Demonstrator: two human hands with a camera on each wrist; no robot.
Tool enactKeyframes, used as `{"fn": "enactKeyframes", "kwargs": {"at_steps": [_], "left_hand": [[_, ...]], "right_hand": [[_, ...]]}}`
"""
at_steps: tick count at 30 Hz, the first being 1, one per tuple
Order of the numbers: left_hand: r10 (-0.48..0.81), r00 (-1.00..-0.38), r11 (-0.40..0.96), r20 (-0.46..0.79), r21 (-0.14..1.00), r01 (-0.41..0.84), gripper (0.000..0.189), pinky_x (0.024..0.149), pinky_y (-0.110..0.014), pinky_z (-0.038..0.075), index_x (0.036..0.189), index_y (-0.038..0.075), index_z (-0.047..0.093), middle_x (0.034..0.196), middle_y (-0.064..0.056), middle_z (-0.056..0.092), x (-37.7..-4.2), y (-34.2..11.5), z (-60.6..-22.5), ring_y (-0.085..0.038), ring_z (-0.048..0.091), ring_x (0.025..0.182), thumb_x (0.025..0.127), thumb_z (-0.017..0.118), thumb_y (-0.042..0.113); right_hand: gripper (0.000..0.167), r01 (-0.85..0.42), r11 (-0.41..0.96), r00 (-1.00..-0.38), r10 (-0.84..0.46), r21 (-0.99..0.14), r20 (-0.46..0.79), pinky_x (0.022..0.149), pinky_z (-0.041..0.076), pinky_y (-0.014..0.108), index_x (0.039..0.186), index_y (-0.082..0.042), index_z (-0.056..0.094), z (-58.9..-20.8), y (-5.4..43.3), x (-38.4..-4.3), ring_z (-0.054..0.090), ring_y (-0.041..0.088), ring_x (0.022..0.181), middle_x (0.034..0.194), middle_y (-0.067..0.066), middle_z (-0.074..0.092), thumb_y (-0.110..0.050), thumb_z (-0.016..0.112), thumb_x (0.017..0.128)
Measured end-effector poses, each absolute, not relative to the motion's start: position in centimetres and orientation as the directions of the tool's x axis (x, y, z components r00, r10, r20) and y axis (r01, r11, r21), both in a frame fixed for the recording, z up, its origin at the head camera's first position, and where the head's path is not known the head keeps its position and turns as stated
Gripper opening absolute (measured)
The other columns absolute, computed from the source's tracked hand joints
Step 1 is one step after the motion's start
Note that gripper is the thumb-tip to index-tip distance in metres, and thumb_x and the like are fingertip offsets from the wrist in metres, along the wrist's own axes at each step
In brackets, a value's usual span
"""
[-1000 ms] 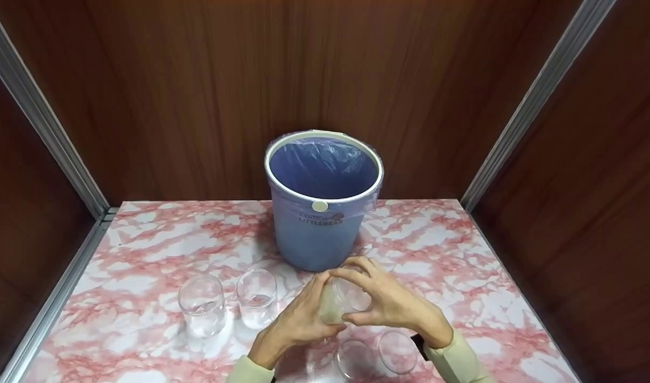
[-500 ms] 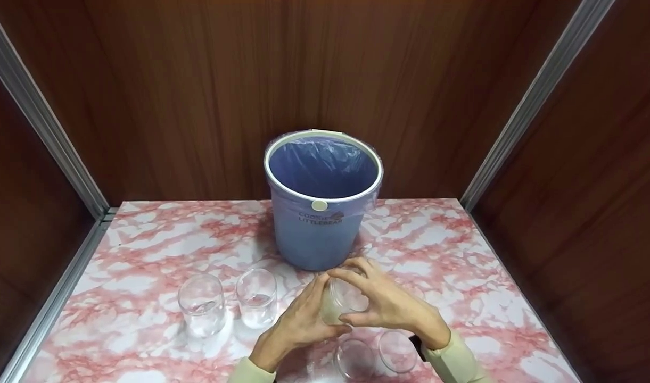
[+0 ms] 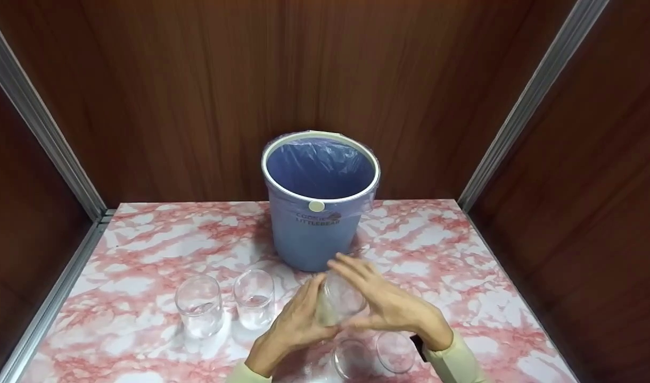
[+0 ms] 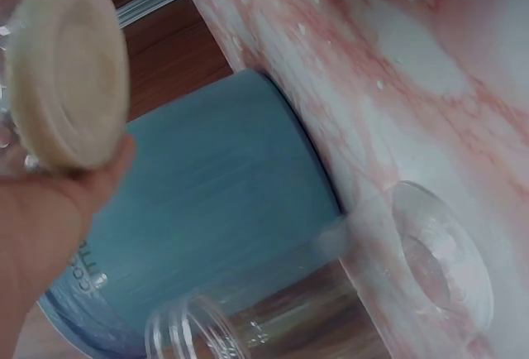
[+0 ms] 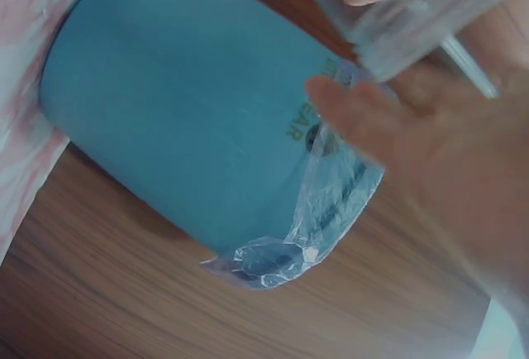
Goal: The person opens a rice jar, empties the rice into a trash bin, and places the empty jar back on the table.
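Observation:
A clear glass jar (image 3: 347, 297) with a pale cream lid (image 4: 74, 74) lies sideways between the two hands, in front of the bin. My left hand (image 3: 298, 318) holds it at the lid end, thumb along the lid's lower edge and fingers over the top. On the jar's other side is my right hand (image 3: 391, 303), its fingers straightened and spread, with fingertips just above the glass. In the right wrist view the jar (image 5: 450, 16) is blurred beside the extended right hand (image 5: 438, 165). The left palm is hidden.
Behind stands a blue bin (image 3: 314, 242) with a plastic liner and white rim. Two open glass jars (image 3: 201, 314) stand to the left. Round glass rims (image 3: 354, 359) show below the hands near the front of the marbled table (image 3: 154, 239).
My right hand's fingers, curled round the jar before, have straightened and spread. My left hand keeps its hold on the lid end and has barely moved.

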State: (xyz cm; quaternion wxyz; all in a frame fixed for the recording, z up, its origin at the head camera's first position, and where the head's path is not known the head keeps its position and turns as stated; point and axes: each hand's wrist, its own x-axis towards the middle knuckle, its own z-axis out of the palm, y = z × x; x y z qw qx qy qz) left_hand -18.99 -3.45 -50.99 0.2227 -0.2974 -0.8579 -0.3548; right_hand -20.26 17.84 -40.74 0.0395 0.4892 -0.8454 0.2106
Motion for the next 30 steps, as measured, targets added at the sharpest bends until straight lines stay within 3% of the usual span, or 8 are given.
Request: {"fn": "enactKeyframes", "kwargs": {"at_steps": [3,6,10,13,17,25,27,30], "left_hand": [[0.287,-0.757,0.663,0.587,0.448,0.6,0.098,0.091,-0.038,0.053,0.137,0.006,0.039,0.121,-0.009,0.058,-18.8,-3.2,-51.0,-0.021,0.059,0.107,0.061,0.089,0.041],[0.272,-0.771,0.713,0.576,0.417,0.563,0.1,0.092,-0.037,0.052,0.138,0.008,0.039,0.121,-0.008,0.057,-18.7,-2.9,-51.0,-0.02,0.058,0.107,0.06,0.09,0.043],[0.297,-0.748,0.742,0.594,0.35,0.572,0.102,0.097,-0.036,0.051,0.138,0.005,0.04,0.123,-0.01,0.058,-18.6,-2.6,-51.1,-0.023,0.059,0.112,0.06,0.09,0.047],[0.319,-0.744,0.738,0.587,0.339,0.584,0.101,0.099,-0.035,0.05,0.138,0.004,0.04,0.124,-0.011,0.058,-18.5,-2.6,-51.2,-0.023,0.058,0.114,0.061,0.089,0.047],[0.335,-0.772,0.698,0.54,0.408,0.589,0.098,0.099,-0.036,0.05,0.139,0.006,0.038,0.126,-0.01,0.057,-18.5,-2.8,-51.4,-0.023,0.057,0.116,0.063,0.088,0.044],[0.321,-0.804,0.656,0.501,0.494,0.571,0.099,0.098,-0.039,0.051,0.142,0.009,0.034,0.126,-0.009,0.056,-18.3,-3.4,-51.6,-0.024,0.057,0.117,0.064,0.089,0.038],[0.308,-0.812,0.672,0.495,0.491,0.554,0.099,0.096,-0.039,0.052,0.142,0.01,0.035,0.124,-0.009,0.056,-18.1,-3.3,-51.6,-0.024,0.058,0.114,0.063,0.088,0.039],[0.295,-0.81,0.703,0.507,0.459,0.543,0.099,0.094,-0.038,0.052,0.141,0.01,0.035,0.122,-0.009,0.057,-18.1,-3.1,-51.6,-0.023,0.058,0.11,0.063,0.088,0.042]], "right_hand": [[0.084,-0.776,0.556,-0.629,-0.714,-0.298,0.308,0.107,0.045,0.048,0.155,-0.019,0.026,-41.0,17.6,-20.2,0.047,0.027,0.134,0.151,0.011,0.039,-0.049,0.066,0.089],[0.072,-0.704,0.674,-0.708,-0.641,-0.223,0.297,0.091,0.054,0.041,0.152,-0.023,0.034,-41.4,17.4,-20.2,0.06,0.022,0.114,0.136,0.009,0.052,-0.058,0.054,0.093],[0.068,-0.657,0.743,-0.747,-0.617,-0.131,0.249,0.075,0.056,0.041,0.149,-0.021,0.04,-41.9,17.2,-20.0,0.067,0.023,0.094,0.124,0.011,0.061,-0.063,0.044,0.096],[0.069,-0.643,0.752,-0.763,-0.611,-0.148,0.212,0.078,0.057,0.044,0.148,-0.019,0.042,-41.8,17.1,-20.0,0.068,0.026,0.095,0.125,0.013,0.062,-0.064,0.043,0.095],[0.067,-0.688,0.696,-0.726,-0.657,-0.204,0.204,0.086,0.056,0.043,0.146,-0.021,0.044,-41.5,17.2,-20.1,0.066,0.024,0.106,0.131,0.01,0.058,-0.062,0.05,0.094],[0.072,-0.852,0.441,-0.503,-0.839,-0.282,0.207,0.106,0.044,0.052,0.151,-0.019,0.037,-41.3,17.7,-20.5,0.04,0.033,0.14,0.158,0.009,0.034,-0.037,0.067,0.088],[0.072,-0.852,0.431,-0.5,-0.84,-0.298,0.214,0.109,0.041,0.055,0.151,-0.019,0.036,-41.3,17.7,-20.4,0.034,0.035,0.144,0.161,0.01,0.027,-0.038,0.067,0.089],[0.069,-0.822,0.491,-0.561,-0.786,-0.29,0.258,0.109,0.041,0.054,0.151,-0.019,0.037,-41.3,17.4,-20.1,0.034,0.035,0.145,0.161,0.011,0.027,-0.046,0.063,0.092]]}}
